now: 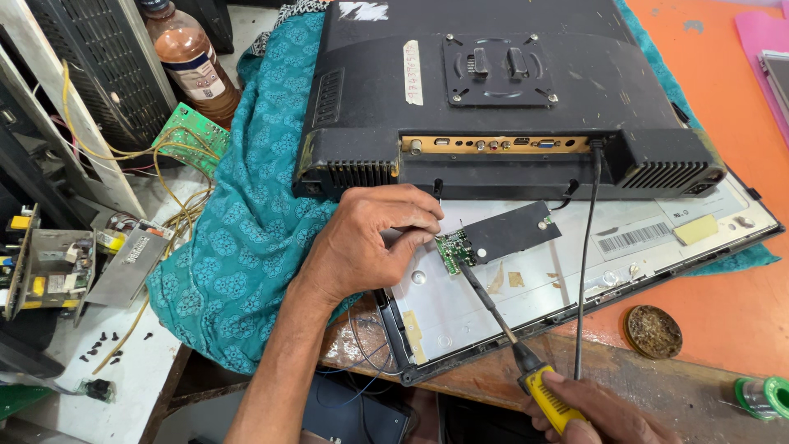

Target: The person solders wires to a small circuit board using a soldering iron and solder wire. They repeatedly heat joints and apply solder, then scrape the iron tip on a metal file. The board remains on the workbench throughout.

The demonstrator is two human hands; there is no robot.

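Small board: small green circuit board (451, 249), crowded with tiny parts, half tucked under a flat black rectangular cover plate (511, 231); lying on the pale metal back panel (526, 284) of an opened flat-screen monitor, near its middle.
Iron: yellow-handled soldering iron (549, 397) with a dark slim shaft, tip touching the lower edge of the small green circuit board.
Right hand: right hand (604, 415) at the bottom edge, grip clenched around the yellow handle.
Left hand: left hand (370, 238) resting palm-down on the panel, fingertips (427, 224) bent and pressing just beside the board's left end; grasping nothing that can be made out.
Monitor shell: black plastic rear housing (493, 107), tilted up behind the panel, with a square mounting plate and a row of ports; thin black cable (585, 271) plugged in at the right of the ports, running down across the panel.
Cloth: teal patterned cloth (246, 214) under the monitor, draped over the orange tabletop (723, 312).
Containers: brown plastic bottle (193, 62) at top left, holding brownish liquid; round shallow tin (653, 331) near the front right, filled with dark crusted residue.
Nearby: green-sided solder spool (764, 397) at the right edge; 1 larger green circuit board (191, 136) with yellow wires at the left; loose black screws (107, 345) on the white surface.
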